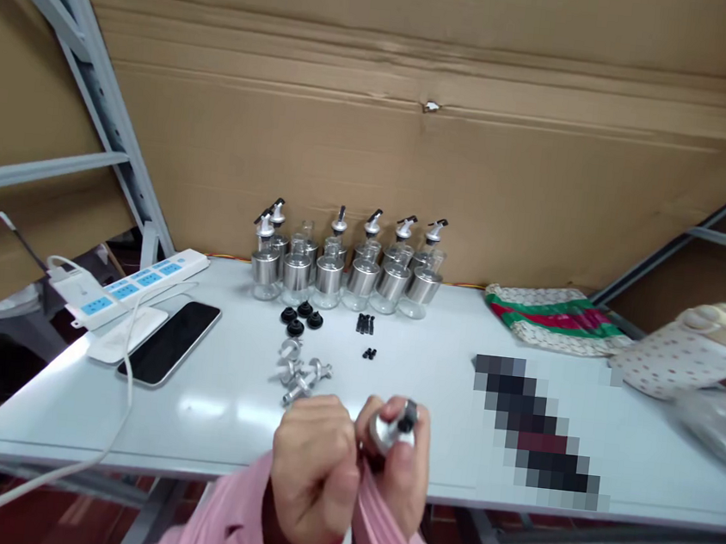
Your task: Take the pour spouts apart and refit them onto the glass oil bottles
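Both my hands are together at the near edge of the white table (212, 412), in pink sleeves. My right hand (403, 471) is closed around a silver metal pourer cap (391, 429) with a black ring on top. My left hand (313, 466) is curled into a fist pressed against it; what its fingers hold is hidden. Just beyond my hands lie several loose silver pourer parts (299, 371), three black round caps (301, 317) and small black plugs (365, 324). Several glass bottles with steel collars and pourer tops (344, 266) stand in a row at the back.
A black phone (171, 340) lies on a white pad at left, beside a white power strip (128, 282) with a trailing cable. A folded patterned cloth (549, 318) and a dotted pouch (685, 353) are at right. Cardboard sheets and grey shelf struts back the table.
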Tool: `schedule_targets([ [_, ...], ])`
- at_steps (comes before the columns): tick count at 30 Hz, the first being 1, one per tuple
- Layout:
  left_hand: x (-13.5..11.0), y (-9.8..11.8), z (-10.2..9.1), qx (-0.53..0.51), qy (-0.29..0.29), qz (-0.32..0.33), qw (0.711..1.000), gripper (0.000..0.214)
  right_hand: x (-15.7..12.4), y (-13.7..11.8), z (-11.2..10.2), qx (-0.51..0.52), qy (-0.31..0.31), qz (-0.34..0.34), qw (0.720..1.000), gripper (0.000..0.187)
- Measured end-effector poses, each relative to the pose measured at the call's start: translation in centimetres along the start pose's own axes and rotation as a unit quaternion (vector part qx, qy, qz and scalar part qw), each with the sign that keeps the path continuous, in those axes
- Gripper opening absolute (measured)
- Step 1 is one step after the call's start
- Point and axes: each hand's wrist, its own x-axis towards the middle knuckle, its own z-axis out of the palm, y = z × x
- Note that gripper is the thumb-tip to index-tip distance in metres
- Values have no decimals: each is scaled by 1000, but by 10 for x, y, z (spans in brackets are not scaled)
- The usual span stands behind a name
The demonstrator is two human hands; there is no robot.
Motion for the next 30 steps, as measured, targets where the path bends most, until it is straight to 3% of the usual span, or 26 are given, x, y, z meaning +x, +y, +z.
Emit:
schedule_targets([
  [1, -3, -3, 5, -29, 53, 11, 998, 38, 7, 2, -5, -14, 18, 6, 1000, 27],
  [2, -7, -7, 8, -27, 77, -20, 996, 30, 13, 4, -11, -42, 30, 15, 999, 26],
  [4, -17, -16, 11, 18, 27, -120, 992, 10, 23, 12, -22, -128, 5, 52, 990, 22],
  [7, -26, -27, 7, 77, -43, -175, 981, 23, 29, 23, -31, -220, -48, 71, 972, 23],
  [14, -19, -33, -8, 182, -63, -140, 971, 30, 27, 29, -30, -260, -121, 26, 958, 31],
  [19, -24, -38, -9, 99, -26, -151, 983, 22, 26, 34, -36, -186, -79, 56, 978, 36],
  [22, -28, -38, -13, 91, -18, -166, 982, 23, 25, 36, -38, -125, -119, 77, 982, 46],
  [25, -27, -36, -18, 111, -20, -146, 983, 20, 25, 36, -37, -116, -145, 69, 980, 43],
  [30, -26, -34, -19, 139, -40, -123, 982, 32, 24, 37, -24, -68, -86, 77, 991, 43],
])
